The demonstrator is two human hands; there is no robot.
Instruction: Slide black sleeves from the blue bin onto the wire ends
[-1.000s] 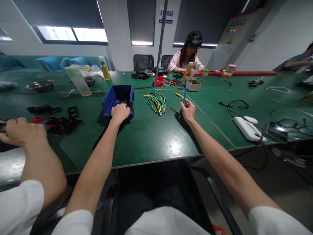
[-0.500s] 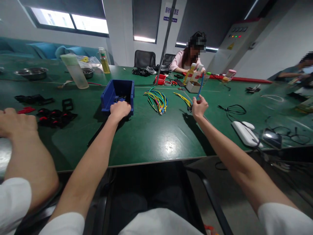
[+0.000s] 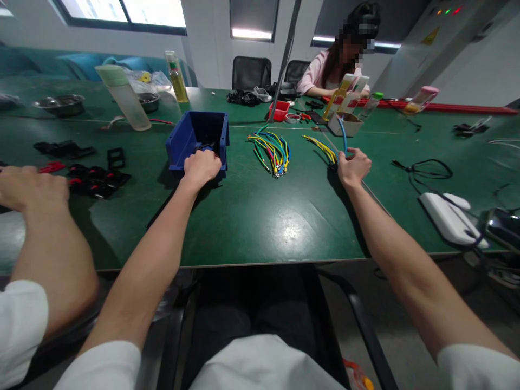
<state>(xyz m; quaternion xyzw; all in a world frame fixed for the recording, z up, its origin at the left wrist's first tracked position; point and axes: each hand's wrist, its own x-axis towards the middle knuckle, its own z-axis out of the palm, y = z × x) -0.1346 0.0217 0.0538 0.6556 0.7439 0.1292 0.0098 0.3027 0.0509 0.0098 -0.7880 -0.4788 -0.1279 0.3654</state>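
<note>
My left hand is closed at the low front of a blue plastic bin, knuckles up. Its fingertips are hidden, and so is whatever they hold. Small dark parts lie inside the bin beyond it. Over the table on the right, my right hand pinches a blue wire between thumb and finger; the wire stands up and leans left. Just left of that hand lies a bunch of yellow wires. Between my hands rests a bundle of green, yellow and blue wires with ring terminals.
Another person's arm reaches in at the left, near black-and-red parts. A frosted bottle stands behind. A grey pole rises mid-table. At right lie a black cable and a white device. Someone sits opposite.
The view has tilted down and shifted, so the table things sit differently in it. The blue wire in my right hand now leans left instead of right. My left hand stays at the bin.
</note>
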